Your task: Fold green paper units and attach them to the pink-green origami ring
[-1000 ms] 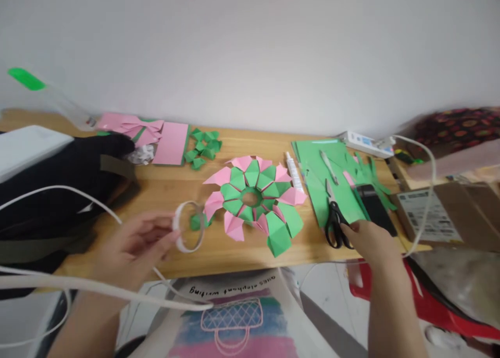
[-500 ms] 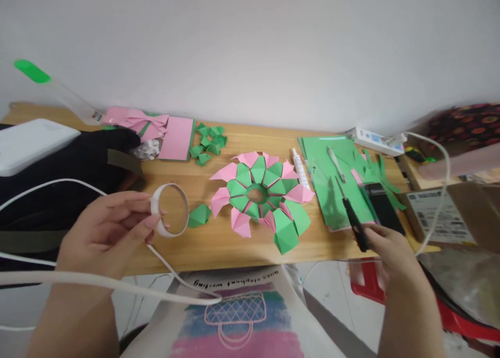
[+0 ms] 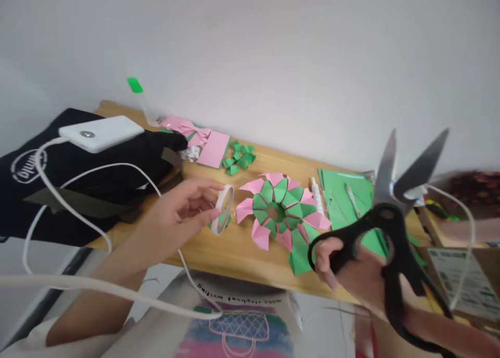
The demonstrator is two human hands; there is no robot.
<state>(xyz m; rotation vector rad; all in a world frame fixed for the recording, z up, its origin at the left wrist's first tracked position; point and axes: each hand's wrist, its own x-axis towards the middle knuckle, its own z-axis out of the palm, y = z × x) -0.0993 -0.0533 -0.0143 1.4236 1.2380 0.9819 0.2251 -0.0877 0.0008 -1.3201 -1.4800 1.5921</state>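
Between the fingers and thumb of my left hand (image 3: 187, 212) is a narrow ring-shaped roll of white tape (image 3: 219, 201). My right hand (image 3: 363, 274) grips black-handled scissors (image 3: 387, 217), raised close to the camera, their blades spread apart and pointing up. A round wreath of folded green and pink paper (image 3: 281, 189) lies on the wooden table (image 3: 250, 261) between my hands. One loose green folded piece sits behind the tape, mostly hidden by it.
At the left, a white power bank (image 3: 105, 134) with a cable rests on a black bag (image 3: 58, 186). Pink paper (image 3: 214, 148) and small green folded pieces (image 3: 239, 156) lie at the back. Beyond the wreath are a glue tube (image 3: 316, 195) and green sheets (image 3: 338, 199). A cardboard box (image 3: 455, 274) stands right.
My right hand has lifted the scissors off the right side, toward the camera, and the blades have opened. My left hand has turned the tape edge-on. The view has shifted left.
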